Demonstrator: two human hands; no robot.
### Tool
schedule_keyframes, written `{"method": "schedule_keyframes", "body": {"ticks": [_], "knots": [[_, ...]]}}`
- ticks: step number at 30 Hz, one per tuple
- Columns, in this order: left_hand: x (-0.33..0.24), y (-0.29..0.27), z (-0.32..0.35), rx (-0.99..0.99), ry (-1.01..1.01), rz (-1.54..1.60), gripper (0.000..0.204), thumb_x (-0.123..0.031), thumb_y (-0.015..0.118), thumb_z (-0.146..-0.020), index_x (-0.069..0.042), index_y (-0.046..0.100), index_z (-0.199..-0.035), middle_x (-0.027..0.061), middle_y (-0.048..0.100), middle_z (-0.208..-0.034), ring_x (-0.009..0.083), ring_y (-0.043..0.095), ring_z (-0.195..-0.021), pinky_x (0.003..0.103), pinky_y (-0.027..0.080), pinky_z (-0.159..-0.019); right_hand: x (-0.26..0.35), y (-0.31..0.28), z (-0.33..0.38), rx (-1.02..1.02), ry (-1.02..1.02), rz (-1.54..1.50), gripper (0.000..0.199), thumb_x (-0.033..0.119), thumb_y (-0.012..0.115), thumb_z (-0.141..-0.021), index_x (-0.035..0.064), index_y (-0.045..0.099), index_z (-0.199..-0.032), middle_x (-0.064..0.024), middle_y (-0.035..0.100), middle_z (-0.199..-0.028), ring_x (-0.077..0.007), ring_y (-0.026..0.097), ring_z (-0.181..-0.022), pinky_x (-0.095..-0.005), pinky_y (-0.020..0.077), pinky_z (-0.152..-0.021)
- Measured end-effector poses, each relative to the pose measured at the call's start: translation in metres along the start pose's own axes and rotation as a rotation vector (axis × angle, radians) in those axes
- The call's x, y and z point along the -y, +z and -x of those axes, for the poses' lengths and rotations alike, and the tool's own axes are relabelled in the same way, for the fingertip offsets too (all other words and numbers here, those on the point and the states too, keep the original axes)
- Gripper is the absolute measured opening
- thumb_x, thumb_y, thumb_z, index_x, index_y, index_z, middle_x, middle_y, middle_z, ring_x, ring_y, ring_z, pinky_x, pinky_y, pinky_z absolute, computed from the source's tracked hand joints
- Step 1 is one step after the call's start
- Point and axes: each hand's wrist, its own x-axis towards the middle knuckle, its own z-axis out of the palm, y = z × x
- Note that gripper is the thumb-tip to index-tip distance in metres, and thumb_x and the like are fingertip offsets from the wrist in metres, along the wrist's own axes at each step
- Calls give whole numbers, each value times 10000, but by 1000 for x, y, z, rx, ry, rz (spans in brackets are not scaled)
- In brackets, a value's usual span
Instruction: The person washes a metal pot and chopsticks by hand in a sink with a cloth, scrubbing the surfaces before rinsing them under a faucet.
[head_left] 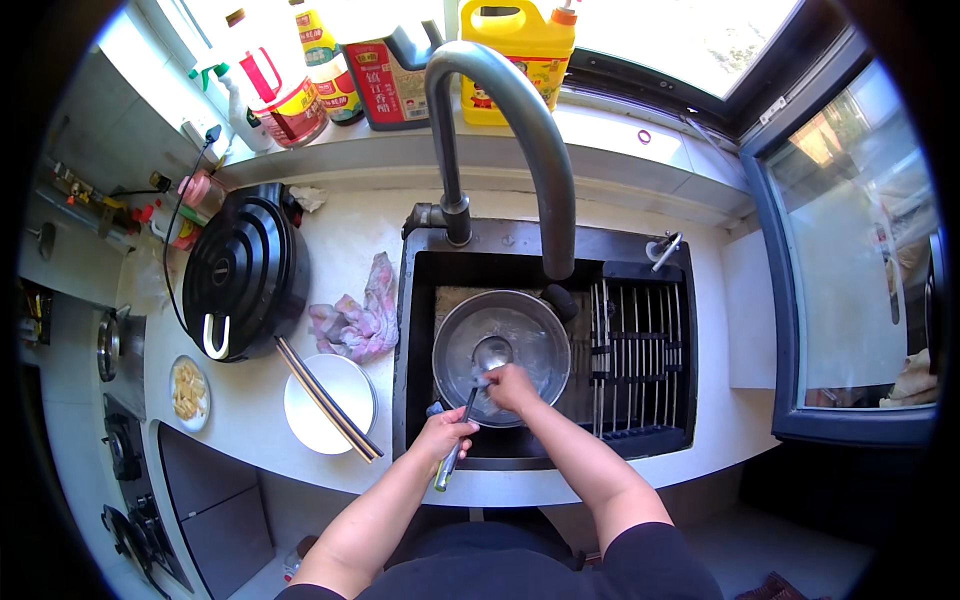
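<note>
My left hand (444,437) is closed round the handle of a ladle (492,352), whose dark grip ends in a green-trimmed tip. The ladle's round metal bowl hangs over a wide metal basin (452,318) in the sink. My right hand (510,388) is closed at the ladle's neck, just below its bowl. A small greyish bit shows at its fingertips; I cannot make out what it is. Water with some foam seems to lie in the basin. Above it curves a grey tap (556,190).
The dark sink (402,330) has a metal drying rack (640,350) at its right. To the left lie stacked white plates (320,418) with chopsticks across them, a crumpled cloth (365,318), a black electric cooker (240,280) and a plate of food (188,392). An open window (778,330) juts in right.
</note>
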Motion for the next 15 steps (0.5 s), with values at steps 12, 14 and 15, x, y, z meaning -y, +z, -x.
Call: {"method": "schedule_keyframes", "body": {"ticks": [12, 14, 15], "knots": [[-11, -8, -14, -74, -173, 214, 150, -55, 511, -834, -47, 450, -971, 64, 579, -786, 111, 543, -525, 225, 481, -412, -20, 13, -5, -47, -12, -202, 259, 50, 550, -762, 110, 656, -991, -166, 614, -977, -312, 590, -921, -357, 472, -797], [-11, -13, -16, -26, -183, 291, 139, -51, 497, -838, -50, 451, -969, 74, 581, -805, 101, 515, -500, 209, 449, -380, 4, 4, 21, 2, -155, -153, 289, 29, 544, -750, 138, 660, -992, -138, 601, -930, -311, 581, -889, -350, 468, -784], [-10, -15, -17, 9, -197, 345, 145, -47, 493, -838, -51, 450, -977, 81, 582, -817, 97, 499, -490, 203, 433, -368, 14, 2, 30, 60, -215, -116, 306, 29, 546, -744, 163, 662, -993, -120, 572, -893, -304, 567, -863, -354, 462, -774]]}}
